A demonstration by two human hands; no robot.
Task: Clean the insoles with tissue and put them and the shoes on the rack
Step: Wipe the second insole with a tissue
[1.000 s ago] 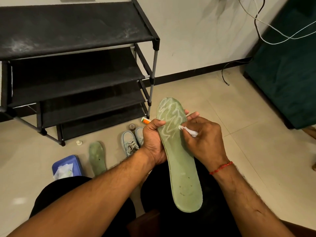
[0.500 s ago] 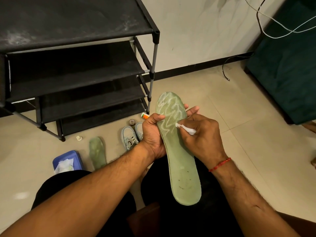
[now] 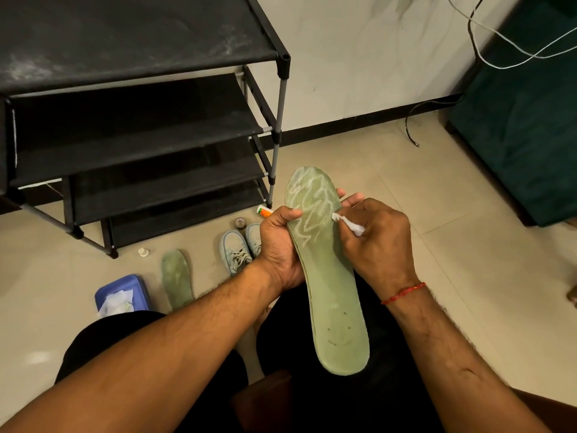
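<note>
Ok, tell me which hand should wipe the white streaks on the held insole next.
Right. The right hand pinches the tissue at the streaks; the left hand grips the insole by its edge, steadying it.

Green insole point(image 3: 331, 276), black rack point(image 3: 140, 135)
The insole is pale green with white wavy streaks at its 12 o'clock end; white tissue point(image 3: 351, 225); pale blue shoes point(image 3: 237, 248) at 9 o'clock; red wrist thread point(image 3: 402, 293).

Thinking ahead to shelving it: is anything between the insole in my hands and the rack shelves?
Nothing visible blocks it. The left hand holds the insole up, the rack shelves carry nothing visible, and the shoes and small tube lie low on the floor.
</note>
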